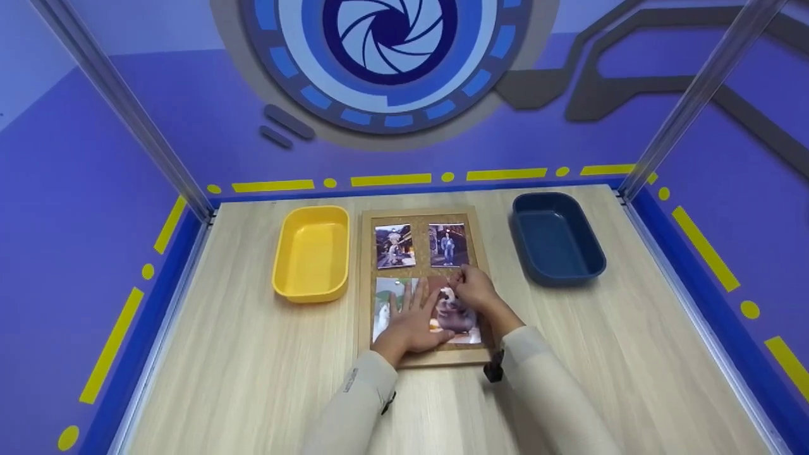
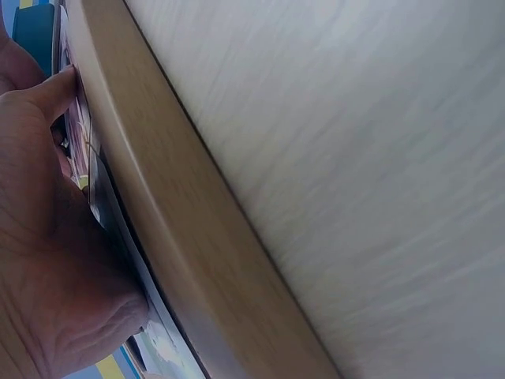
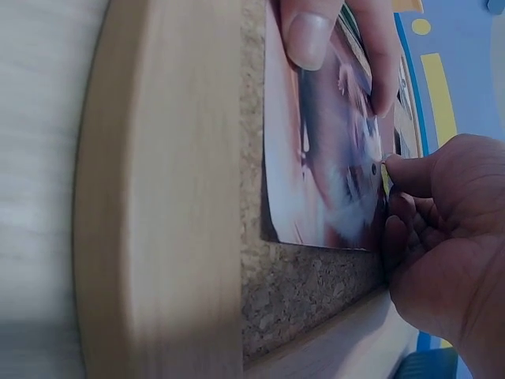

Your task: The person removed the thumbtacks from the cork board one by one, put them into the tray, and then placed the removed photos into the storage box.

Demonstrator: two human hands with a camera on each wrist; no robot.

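- Slippage seems the main worry: the lower-right photo (image 1: 456,325), at about 5 o'clock on the corkboard (image 1: 420,253), could skew if the left hand (image 1: 414,323) eased off while the right hand (image 1: 475,287) pushed at its top edge
- Left grip is wide, fingers spread and straight, lying across that print and the lower-left photo (image 1: 382,316) at 8 o'clock; a hard drag of the palm might crease either one
- Right grip is narrow, thumb and curled fingers pinching a small yellow bit (image 3: 386,180) near 12 o'clock on the lower-right photo; I cannot tell whether it is a pin, but if so, a slanted push could tear the paper or prick a fingertip
- Photo paper looks thin and glossy
- Cork is speckled and grainy, ringed by a smooth, straight-edged wooden frame (image 1: 436,361); too shallow a bite there could leave a loose hold
- Upper-left photo (image 1: 395,246) at 11 o'clock and upper-right photo (image 1: 449,245) at 1 o'clock are smaller rectangles
- Round-cornered, plastic-looking trays flank the board on the pale, wood-grained tabletop (image 1: 253,354): yellow tray (image 1: 310,297) at 10 o'clock, navy tray (image 1: 565,280) at 2 o'clock
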